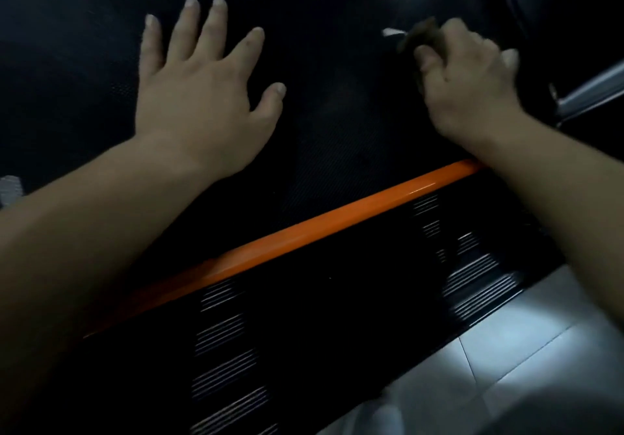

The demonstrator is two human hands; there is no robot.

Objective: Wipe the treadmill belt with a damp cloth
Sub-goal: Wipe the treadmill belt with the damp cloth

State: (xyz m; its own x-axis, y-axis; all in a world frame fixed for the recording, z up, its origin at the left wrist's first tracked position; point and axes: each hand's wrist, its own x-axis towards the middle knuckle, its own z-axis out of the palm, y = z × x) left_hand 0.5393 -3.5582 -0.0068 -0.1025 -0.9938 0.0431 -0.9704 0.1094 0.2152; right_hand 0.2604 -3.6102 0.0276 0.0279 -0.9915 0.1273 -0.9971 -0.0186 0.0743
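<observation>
Dim light is cast over a black treadmill belt [337, 124], which is bordered near the viewer by an orange strip [304, 228] and a dark ribbed side rail [337, 299]; pale tiled floor [506, 350] is seen at the lower right.

The left hand [199, 97] is laid flat on the belt with its fingers spread wide, and nothing is held in it. The right hand [469, 87] is curled round a dark, bunched cloth [418, 34], which is pressed to the belt towards its right side, near a grey metal bar [591, 90]. Motion blur is seen on this hand. Whether the white scrap beside the cloth belongs to it cannot be told.

Wiping is judged to be under way. If weight is put on the flat left hand, the belt could be rolled along and balance lost. With the cloth so tightly bunched, only a narrow track would be cleaned and patches could be missed. On a wide stroke, the knuckles could be knocked against the metal bar.
</observation>
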